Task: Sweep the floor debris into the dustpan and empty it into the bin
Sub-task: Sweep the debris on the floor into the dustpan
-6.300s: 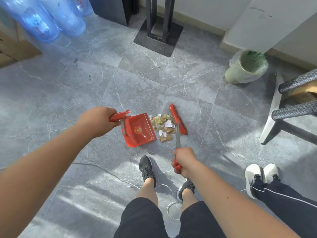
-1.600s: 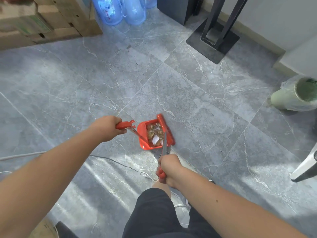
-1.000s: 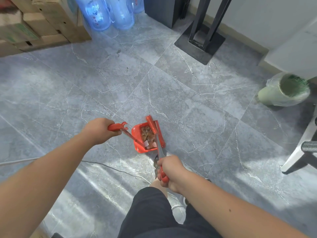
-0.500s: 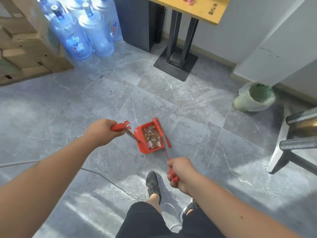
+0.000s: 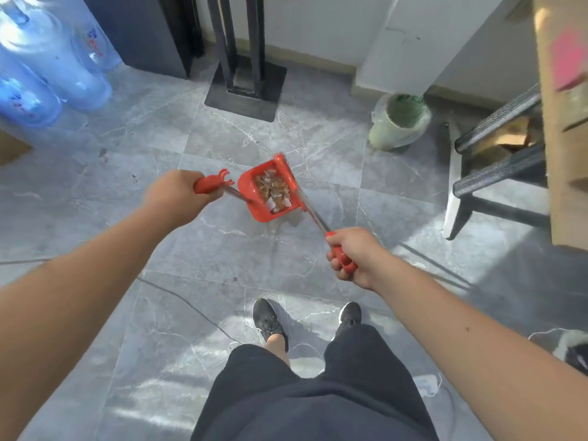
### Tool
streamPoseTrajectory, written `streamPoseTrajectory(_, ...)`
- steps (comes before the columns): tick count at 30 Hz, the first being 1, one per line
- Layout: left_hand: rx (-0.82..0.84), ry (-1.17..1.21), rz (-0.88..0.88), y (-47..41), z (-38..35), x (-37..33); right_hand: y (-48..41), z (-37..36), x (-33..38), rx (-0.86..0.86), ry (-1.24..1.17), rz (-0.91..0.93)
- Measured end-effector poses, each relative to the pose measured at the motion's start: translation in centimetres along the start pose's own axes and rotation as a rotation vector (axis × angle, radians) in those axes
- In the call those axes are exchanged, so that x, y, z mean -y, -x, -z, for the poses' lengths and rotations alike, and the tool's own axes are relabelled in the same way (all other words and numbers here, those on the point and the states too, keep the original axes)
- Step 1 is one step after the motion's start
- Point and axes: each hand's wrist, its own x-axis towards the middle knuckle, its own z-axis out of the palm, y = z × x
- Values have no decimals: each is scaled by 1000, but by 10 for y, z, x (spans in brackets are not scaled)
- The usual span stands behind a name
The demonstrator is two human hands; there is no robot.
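My left hand (image 5: 178, 194) grips the red handle of a red dustpan (image 5: 251, 194), which hangs above the floor at frame centre. Paper and cardboard scraps (image 5: 273, 194) lie inside the pan. My right hand (image 5: 351, 256) grips the red handle of a long broom (image 5: 313, 214); its red head rests along the pan's right rim. The bin (image 5: 399, 122), pale green with a clear plastic liner, stands on the floor at the upper right, well beyond the dustpan.
Blue water bottles (image 5: 47, 68) stand at the upper left. A black table base (image 5: 245, 87) sits against the wall at the top. A chair (image 5: 486, 167) and a cardboard box (image 5: 566, 122) crowd the right side. A thin cable (image 5: 191, 308) crosses the grey tile floor near my feet.
The debris pile was swept off the floor into the dustpan. Both hands then lifted pan and broom, and the view has turned so the bin is nearer.
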Motion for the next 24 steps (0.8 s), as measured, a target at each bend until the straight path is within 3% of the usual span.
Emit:
streamPoseTrajectory(8, 4, -3, -61, -15, -1, -37, -1, 21, 2, -11, -4, 15)
streamPoseTrajectory(24, -28, 5, 58, 18, -5, 8, -5, -10, -12, 71, 63, -62)
